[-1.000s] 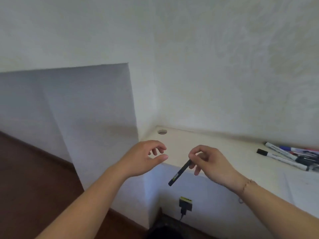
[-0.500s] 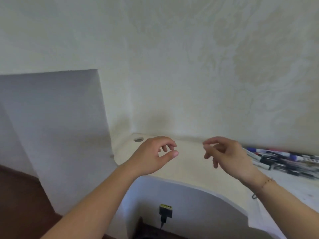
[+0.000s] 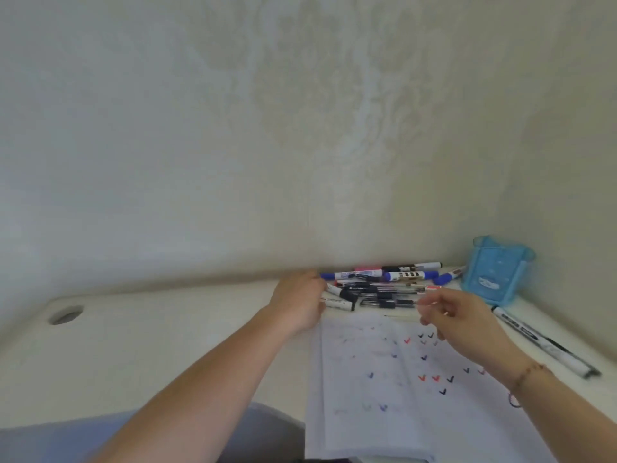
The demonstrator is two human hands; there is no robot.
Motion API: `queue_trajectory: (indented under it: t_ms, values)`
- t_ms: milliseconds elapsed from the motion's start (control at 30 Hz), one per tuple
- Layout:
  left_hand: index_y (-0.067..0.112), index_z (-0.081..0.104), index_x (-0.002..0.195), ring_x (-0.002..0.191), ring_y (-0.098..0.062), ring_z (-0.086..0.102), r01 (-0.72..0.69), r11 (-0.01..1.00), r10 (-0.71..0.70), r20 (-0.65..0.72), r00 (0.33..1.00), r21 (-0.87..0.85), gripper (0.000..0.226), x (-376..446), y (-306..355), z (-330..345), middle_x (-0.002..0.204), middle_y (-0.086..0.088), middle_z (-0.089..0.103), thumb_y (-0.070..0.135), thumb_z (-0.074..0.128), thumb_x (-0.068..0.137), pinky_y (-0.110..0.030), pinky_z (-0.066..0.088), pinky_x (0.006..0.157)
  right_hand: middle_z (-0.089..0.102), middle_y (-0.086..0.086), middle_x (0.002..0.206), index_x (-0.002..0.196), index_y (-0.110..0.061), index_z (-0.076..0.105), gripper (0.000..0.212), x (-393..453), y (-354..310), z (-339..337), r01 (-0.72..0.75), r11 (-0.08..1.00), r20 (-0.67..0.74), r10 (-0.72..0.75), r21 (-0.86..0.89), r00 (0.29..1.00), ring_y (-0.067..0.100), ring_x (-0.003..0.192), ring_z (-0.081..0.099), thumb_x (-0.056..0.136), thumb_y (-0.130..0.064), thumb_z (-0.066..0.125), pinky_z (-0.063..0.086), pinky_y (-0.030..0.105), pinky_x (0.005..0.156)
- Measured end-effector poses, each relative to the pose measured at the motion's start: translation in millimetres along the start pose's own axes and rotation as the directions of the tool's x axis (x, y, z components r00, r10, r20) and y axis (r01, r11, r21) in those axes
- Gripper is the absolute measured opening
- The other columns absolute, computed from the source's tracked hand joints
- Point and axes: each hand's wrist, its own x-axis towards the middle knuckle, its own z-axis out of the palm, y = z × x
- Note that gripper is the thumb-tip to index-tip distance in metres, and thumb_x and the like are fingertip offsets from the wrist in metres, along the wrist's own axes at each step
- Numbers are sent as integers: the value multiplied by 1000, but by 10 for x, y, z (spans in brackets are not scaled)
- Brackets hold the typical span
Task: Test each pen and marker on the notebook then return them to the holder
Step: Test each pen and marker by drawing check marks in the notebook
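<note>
Black pen gone from right hand, now loosely curled, empty; left hand reaches pen pile, grip unclear; notebook now visible.

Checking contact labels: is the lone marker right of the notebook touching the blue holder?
Apart. The head view shows bare desk between the marker and the blue holder.

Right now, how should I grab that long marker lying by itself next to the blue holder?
Pinch the lone marker around the middle of its barrel, coming down from above with your right hand, which is nearest. It lies flat on the desk, apart from the pile and the holder, so both long sides look free for fingers.
</note>
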Motion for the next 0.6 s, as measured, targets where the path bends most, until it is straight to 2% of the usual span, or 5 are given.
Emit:
queue_trajectory:
  t_ms: [167,267,367,467,600]
  values:
    - [22,61,107,118,-22,49,96,995,-95,8,995,-11,18,78,-51,235,119,2,59,32,51,96,-36,36,90,72,-10,75,85,-37,62,14,39,124,-26,13,1000,-16,-13,-9,1000,3,68,64,91,-24,62,48,19,64]
    - [23,55,109,97,-26,59,104,986,-119,-119,986,-127,17,48,15,54,101,1,65,34,46,100,-34,39,71,73,-11,72,84,-37,64,11,19,132,-80,23,999,-12,-23,44,1000,6,73,68,88,-27,65,57,27,71]
    - [20,52,115,82,-22,58,-164,887,59,-246,967,-433,18,-1,466,-317,91,4,60,30,43,102,-33,40,65,73,-13,71,90,-35,65,11,-79,25,-153,110,980,40,-118,166,992,1,58,64,82,-42,66,52,16,59]
    - [17,52,112,82,-15,54,-459,756,385,-250,888,-467,15,-38,1081,-539,95,6,60,24,43,102,-31,43,69,60,-2,49,72,-31,63,21,-233,-90,-185,209,865,-22,-224,456,974,5,40,50,74,-51,68,39,13,44]
    - [14,54,113,84,-20,60,-583,634,509,-294,809,-508,18,-11,1491,-410,94,-1,65,21,43,102,-36,50,73,41,-6,42,53,-22,47,48,-360,55,-183,152,753,-186,-40,640,982,9,38,37,70,-61,68,31,20,39]
